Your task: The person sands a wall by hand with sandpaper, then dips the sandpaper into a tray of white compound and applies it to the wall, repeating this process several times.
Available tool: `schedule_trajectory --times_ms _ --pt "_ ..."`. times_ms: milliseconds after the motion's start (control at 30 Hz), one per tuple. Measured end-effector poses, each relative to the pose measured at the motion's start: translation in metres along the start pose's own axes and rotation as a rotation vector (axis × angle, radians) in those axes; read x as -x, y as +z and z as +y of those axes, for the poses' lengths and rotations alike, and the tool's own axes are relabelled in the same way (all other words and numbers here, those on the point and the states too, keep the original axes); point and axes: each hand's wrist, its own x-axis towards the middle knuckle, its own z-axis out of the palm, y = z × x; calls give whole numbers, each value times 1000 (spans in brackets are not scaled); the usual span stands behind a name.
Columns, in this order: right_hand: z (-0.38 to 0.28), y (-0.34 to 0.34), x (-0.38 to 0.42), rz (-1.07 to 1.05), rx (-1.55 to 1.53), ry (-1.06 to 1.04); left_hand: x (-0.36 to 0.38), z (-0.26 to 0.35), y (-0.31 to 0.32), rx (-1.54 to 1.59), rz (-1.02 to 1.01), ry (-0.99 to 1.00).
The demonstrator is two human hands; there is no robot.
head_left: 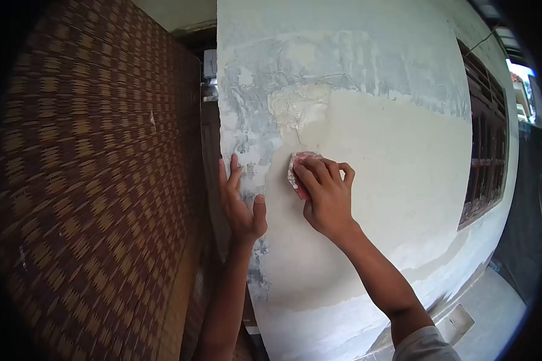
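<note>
My right hand (332,198) is closed on a flat reddish-pink pad (298,171) with a white, crusty edge, held against the wall (397,180). The fingers cover much of the pad, so its exact kind is hidden. Just above it, a rough cream patch (301,108) with wrinkles and a crack stands out from the smoother surface. My left hand (242,207) rests at the wall's left corner edge with fingers spread, nothing in it. Grey and white blotches run down the wall beside that hand.
A brown and tan woven panel (102,168) rises close on the left, with a narrow gap between it and the wall corner. Farther right is a barred window (486,138) in a dark frame. A pale ledge (464,322) lies low at the right.
</note>
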Motion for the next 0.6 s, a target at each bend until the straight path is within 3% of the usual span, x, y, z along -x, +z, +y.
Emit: schedule_trajectory --times_ms 167,300,500,600 --pt "32 -13 -75 249 54 -19 -7 0 3 30 7 -18" --pt "46 3 -84 187 84 41 -7 1 1 24 5 -24" --pt "-13 3 2 2 -45 -17 -5 1 1 12 0 -26" --pt "-9 -1 -17 81 -43 -36 -5 2 3 31 18 -23"
